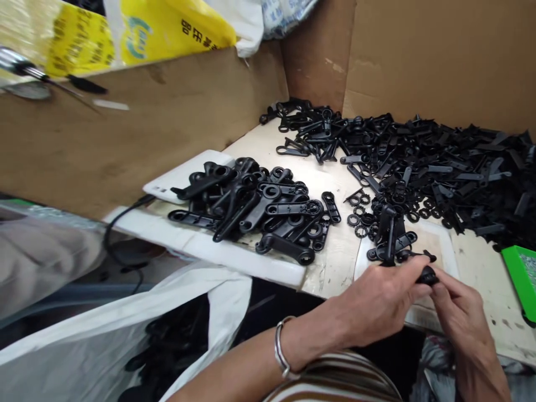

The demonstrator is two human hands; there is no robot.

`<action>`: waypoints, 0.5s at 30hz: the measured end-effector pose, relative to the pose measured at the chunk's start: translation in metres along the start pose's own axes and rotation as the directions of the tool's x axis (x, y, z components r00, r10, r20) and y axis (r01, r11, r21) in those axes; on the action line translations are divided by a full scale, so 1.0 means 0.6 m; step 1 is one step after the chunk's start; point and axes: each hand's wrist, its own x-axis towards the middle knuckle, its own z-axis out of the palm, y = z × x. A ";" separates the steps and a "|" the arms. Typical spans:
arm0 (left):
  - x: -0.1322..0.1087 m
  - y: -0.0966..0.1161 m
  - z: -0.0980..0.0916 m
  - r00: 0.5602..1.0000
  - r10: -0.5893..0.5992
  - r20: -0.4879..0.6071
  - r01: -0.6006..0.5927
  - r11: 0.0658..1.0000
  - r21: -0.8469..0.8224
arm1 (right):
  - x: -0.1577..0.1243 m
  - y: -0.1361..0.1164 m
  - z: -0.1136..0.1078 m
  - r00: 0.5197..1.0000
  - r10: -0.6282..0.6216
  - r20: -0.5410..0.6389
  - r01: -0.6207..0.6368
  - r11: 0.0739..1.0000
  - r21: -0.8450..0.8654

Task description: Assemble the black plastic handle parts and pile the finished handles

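Clearly, with the middle of our view as the clock's centre, we begin at ten o'clock, where a tool that looks like a screwdriver [32, 71] lies beside a yellow bag [176, 33]. A white sack [84, 340] sags at eight o'clock, dark parts showing inside it. Around the centre we see a pile of black arms [288, 208], many with ring-shaped ends, and at three o'clock several black rings [360, 231] lie loose.

Toward four o'clock, above the near edge of a white board [450, 245], our left hand [387, 304] pinches a small black piece [427, 276] between thumb and finger, while the fingertips of our right hand [464, 312] close on its right side. An upright black arm [391, 234] rises just behind the left hand; we cannot tell whether those fingers hold it.

We judge the piece light, stiff and somewhat slick, like moulded plastic; its rounded end suits a fingertip pinch, and thin edges could crack if bent. At half past two spreads a heap of dark parts [464, 176], and past three o'clock a green tray [517, 290] stands at the far right.
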 end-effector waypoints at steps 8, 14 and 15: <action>-0.052 -0.008 -0.048 0.971 0.142 -0.192 -0.094 0.967 0.238 | 0.025 -0.051 0.035 0.982 0.018 0.186 -0.042 0.992 0.123; -0.093 -0.006 -0.193 0.630 0.169 -0.758 0.530 0.620 0.579 | 0.074 -0.014 -0.021 0.997 0.060 -0.054 -0.059 0.998 0.007; -0.097 -0.010 -0.217 0.565 0.119 -0.817 0.677 0.500 0.541 | 0.080 -0.004 -0.031 0.993 0.051 -0.111 -0.061 0.995 -0.084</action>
